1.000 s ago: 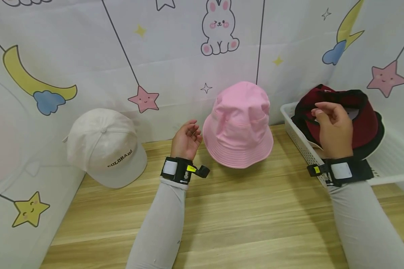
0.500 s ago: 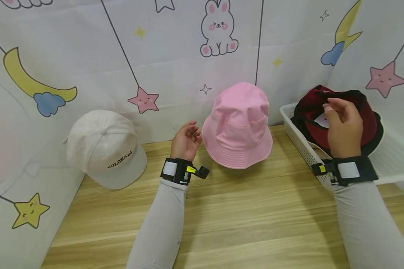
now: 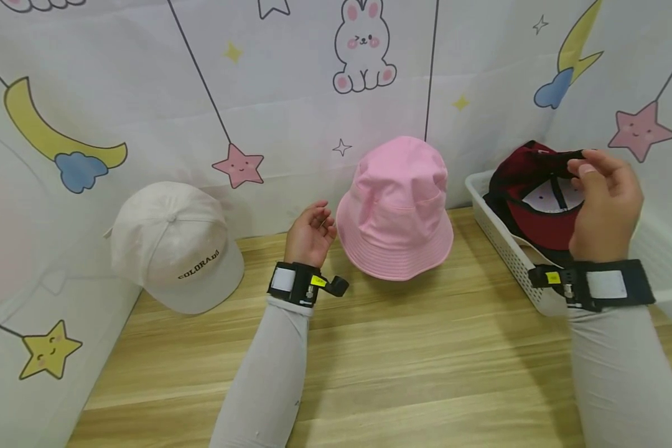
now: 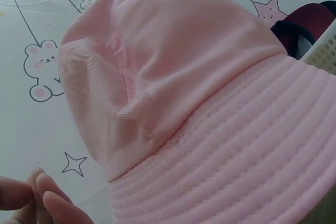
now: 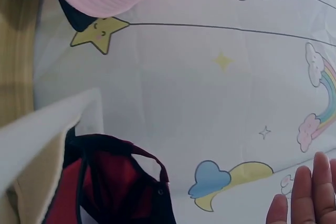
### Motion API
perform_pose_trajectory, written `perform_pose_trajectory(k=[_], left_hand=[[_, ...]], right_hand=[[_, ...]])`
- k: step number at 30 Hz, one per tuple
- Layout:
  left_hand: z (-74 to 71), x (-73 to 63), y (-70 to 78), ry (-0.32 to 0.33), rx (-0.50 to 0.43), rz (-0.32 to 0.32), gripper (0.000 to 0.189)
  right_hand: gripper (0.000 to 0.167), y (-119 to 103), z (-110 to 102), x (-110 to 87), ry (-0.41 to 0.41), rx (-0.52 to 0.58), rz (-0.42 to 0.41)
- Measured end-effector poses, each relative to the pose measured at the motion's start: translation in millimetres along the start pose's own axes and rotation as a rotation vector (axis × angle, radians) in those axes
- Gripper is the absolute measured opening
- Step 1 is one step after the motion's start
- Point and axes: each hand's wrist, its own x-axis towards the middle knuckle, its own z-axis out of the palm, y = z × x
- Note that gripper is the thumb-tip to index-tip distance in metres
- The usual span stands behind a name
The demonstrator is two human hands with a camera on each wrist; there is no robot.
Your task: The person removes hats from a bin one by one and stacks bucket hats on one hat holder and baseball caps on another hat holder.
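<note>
Well — white cap (image 3: 170,233), basket (image 3: 495,236) flank pink hat (image 3: 397,214).

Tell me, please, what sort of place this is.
Probably a staged indoor tabletop corner, judging by the white cartoon-printed cloth backdrop, yellowish wood-grain table and pink fabric bucket hat.

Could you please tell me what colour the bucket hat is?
Pink; the bucket hat shows best in the head view.
</note>
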Motion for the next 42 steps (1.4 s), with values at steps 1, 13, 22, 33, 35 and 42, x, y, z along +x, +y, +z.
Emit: perform_pose_trajectory(k=[1, 13, 22, 33, 35, 42], left_hand=[[0.0, 0.4, 0.1, 0.000, -0.001, 0.000, 0.013], [-2.4, 3.5, 2.6, 0.008, 0.002, -0.013, 0.012], [-3.3, 3.6, 1.5, 0.008, 0.001, -0.019, 0.012], [-5.1, 3.9, 0.9, 0.003, 0.002, -0.020, 0.012], [-5.4, 3.7, 0.9, 0.003, -0.002, -0.023, 0.011], [-4.3, 4.5, -0.4, 0.001, -0.003, -0.030, 0.011]], right_hand=[[0.022, -2.4, -0.8, 0.1, 0.010, -0.001, -0.002], [0.025, -18.7, -10.4, 4.7, 0.108, -0.048, -0.016], [0.034, -6.4, -42.2, 23.1, 0.103, -0.287, 0.151], [0.044, 6.9, -65.6, 41.0, 0.027, -0.591, 0.271], [0.046, 8.9, -67.9, 42.6, 0.014, -0.629, 0.286], [0.049, 16.5, -75.1, 46.5, -0.009, -0.702, 0.310]])
